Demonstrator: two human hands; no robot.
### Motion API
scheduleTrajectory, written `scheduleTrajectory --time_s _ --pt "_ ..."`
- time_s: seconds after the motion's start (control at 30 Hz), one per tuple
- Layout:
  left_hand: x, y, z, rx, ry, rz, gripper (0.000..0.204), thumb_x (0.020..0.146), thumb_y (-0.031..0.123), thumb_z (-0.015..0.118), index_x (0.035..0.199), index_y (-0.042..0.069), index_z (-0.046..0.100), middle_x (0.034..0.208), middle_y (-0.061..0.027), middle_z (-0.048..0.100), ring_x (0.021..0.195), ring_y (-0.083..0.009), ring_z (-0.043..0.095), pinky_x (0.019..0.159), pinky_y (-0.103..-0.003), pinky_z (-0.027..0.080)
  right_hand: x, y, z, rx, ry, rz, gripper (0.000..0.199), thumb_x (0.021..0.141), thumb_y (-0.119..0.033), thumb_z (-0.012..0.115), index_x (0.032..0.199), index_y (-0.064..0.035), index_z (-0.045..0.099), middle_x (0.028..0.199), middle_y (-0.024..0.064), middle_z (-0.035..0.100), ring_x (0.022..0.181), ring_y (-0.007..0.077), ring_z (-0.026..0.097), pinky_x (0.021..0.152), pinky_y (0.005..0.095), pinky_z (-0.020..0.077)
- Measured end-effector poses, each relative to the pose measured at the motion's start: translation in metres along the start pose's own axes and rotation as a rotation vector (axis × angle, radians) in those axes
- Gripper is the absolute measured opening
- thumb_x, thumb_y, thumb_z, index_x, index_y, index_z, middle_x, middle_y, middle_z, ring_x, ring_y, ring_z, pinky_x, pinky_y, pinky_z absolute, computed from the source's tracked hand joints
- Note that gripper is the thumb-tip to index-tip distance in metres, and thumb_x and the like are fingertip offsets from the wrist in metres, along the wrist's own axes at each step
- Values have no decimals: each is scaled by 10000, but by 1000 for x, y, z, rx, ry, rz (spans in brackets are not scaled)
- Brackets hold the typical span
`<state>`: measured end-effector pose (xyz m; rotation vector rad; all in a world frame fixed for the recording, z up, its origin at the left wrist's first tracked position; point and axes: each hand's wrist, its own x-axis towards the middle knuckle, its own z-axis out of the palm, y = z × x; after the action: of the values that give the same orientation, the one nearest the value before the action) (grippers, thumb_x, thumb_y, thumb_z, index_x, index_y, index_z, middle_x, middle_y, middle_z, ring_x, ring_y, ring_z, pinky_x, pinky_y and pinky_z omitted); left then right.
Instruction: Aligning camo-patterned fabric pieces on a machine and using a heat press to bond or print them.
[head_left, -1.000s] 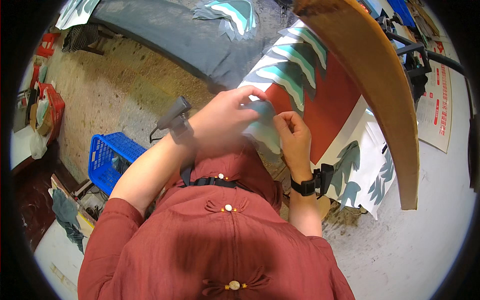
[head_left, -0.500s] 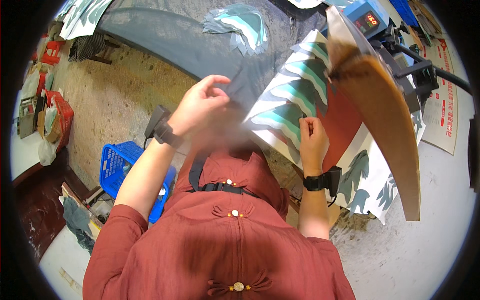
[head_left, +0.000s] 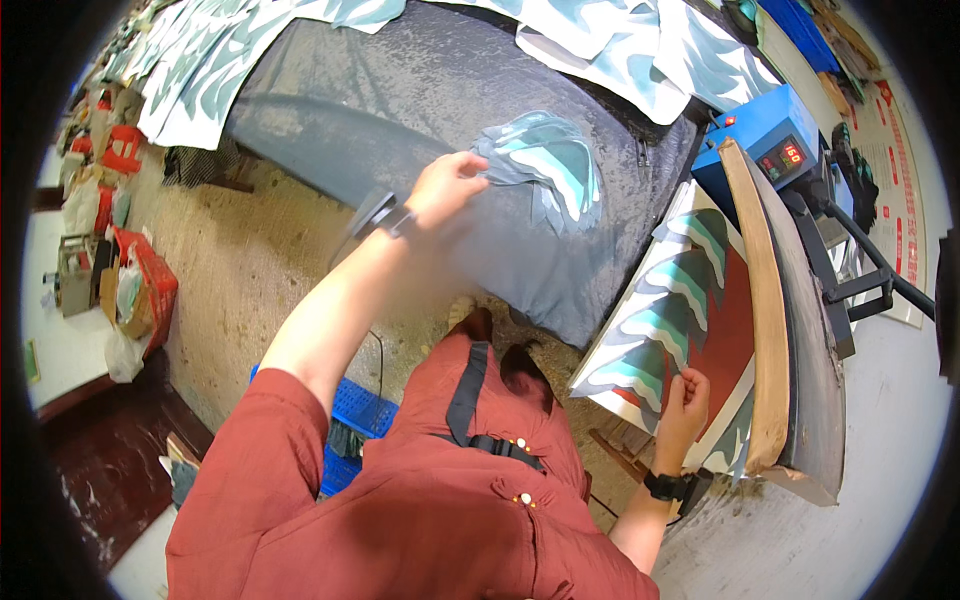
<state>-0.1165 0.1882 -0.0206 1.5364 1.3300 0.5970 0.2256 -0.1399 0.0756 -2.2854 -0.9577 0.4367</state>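
My left hand [head_left: 449, 192] reaches over the dark table covering [head_left: 380, 110] with its fingers curved and apart. Its fingertips are beside a pile of wavy cut pieces [head_left: 545, 165] in grey, teal and white; whether they touch it I cannot tell. My right hand [head_left: 685, 397] is closed in a pinch at the edge of a wavy patterned piece [head_left: 637, 372], coloured green, grey and white. This piece lies with similar ones on the reddish-brown bed [head_left: 728, 322] of a heat press. The press's thick upper plate [head_left: 768, 330] stands raised to the right.
A blue control box [head_left: 770, 145] with a lit display stands behind the press. Patterned sheets [head_left: 225, 70] cover the table's far edges. Left on the floor are a red basket [head_left: 150, 285] and a blue basket [head_left: 362, 408]. A black lever arm [head_left: 880, 275] extends at right.
My left hand has moved forward to the pile on the table. My right hand keeps its pinch. The view has shifted, showing more of the far table, and the press plate now looks more upright.
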Motion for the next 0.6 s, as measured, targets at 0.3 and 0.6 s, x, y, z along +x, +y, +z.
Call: scheduleTrajectory --time_s 0.3,0.6 --pt "92 27 79 463 86 178 679 748 270 810 1372 158 568 1219 -149 598 1151 -344 560 995 -462 447 -71 8 -25 57 71 245 125 969 -97 612 1048 -2 628 902 25 620 811 116 557 757 266 466" --pt "64 26 89 485 254 410 417 702 155 800 1051 133 574 1097 -88 591 1133 -302 527 1018 -451 360 -100 4 -29 45 119 337 91 990 -98 594 1044 -28 615 940 -11 585 860 82 529 793 231 433"
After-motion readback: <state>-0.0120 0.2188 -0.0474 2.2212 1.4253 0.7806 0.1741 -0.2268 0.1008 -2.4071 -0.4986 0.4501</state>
